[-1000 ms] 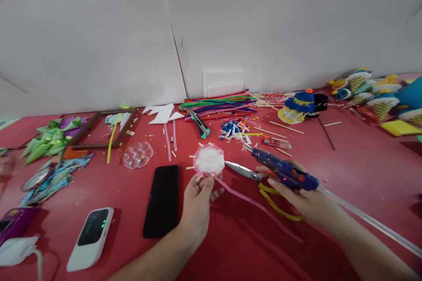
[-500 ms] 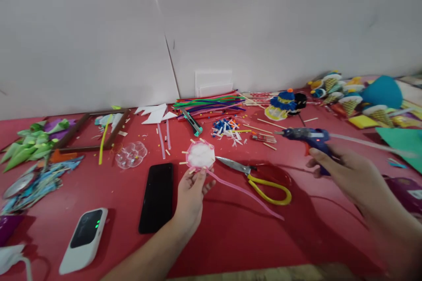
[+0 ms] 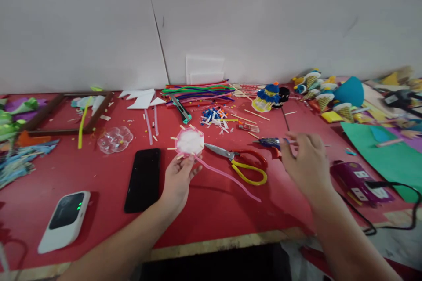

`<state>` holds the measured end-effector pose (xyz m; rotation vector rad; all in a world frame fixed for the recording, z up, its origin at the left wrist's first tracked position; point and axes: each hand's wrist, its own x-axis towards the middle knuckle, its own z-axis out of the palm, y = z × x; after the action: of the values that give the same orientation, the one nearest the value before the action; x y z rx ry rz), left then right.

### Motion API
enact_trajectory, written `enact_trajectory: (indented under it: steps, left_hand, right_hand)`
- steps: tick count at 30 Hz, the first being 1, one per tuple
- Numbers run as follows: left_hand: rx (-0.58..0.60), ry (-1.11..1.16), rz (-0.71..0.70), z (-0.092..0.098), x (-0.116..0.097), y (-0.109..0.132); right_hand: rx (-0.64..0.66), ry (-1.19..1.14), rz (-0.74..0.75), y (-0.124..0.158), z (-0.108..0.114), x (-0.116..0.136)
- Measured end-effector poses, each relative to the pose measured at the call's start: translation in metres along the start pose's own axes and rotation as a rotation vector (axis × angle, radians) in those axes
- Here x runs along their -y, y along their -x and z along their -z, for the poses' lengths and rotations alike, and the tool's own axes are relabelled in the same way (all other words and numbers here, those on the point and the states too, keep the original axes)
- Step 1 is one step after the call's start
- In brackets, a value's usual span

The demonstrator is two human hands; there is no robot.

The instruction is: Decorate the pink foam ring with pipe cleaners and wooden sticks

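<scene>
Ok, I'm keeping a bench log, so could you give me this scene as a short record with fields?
Left hand: holds the disc by its near edge
Disc: white, pink rim, small sticks jutting out
Pink strip: trails from the disc
Right hand: open, beside the glue gun; contact unclear
Scissors: lying between the hands
Phone: dark, left of the left hand

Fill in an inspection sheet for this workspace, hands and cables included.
Surface: red tabletop, strewn with craft materials.
Work in hand: white disc with pink edging, projecting pale sticks and a trailing pink strip; blue glue gun, partly hidden.
Clutter: scissors, smartphone, box cutter, small scraps.
Hands: left hand grips the disc; right hand open at the glue gun, contact unclear.
Cables: black cable at a purple power strip.
Surroundings: white panels behind; other people, nothing seen.
</scene>
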<state>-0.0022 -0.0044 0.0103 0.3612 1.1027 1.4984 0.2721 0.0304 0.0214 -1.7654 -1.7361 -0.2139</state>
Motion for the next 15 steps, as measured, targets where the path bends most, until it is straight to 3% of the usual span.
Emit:
enact_trajectory:
  steps: [1, 5, 8, 10, 15]
  left_hand:
    - [0.005, -0.007, -0.008, 0.0, 0.001, 0.0]
    - [0.009, -0.063, -0.049, 0.003, 0.004, -0.001]
    - [0.017, -0.091, -0.08, 0.005, 0.005, -0.004]
    - [0.017, -0.114, -0.082, 0.006, 0.005, -0.005]
    - [0.052, -0.205, -0.077, 0.004, 0.008, -0.004]
  right_hand:
    - [0.018, -0.124, 0.069, 0.0, 0.001, 0.022]
    - [0.395, -0.474, 0.267, 0.01, -0.012, 0.101]
    - [0.512, -0.581, 0.278, 0.022, -0.03, 0.122]
    - [0.484, -0.639, 0.293, 0.029, -0.039, 0.119]
    - [0.268, -0.694, 0.371, 0.037, -0.039, 0.103]
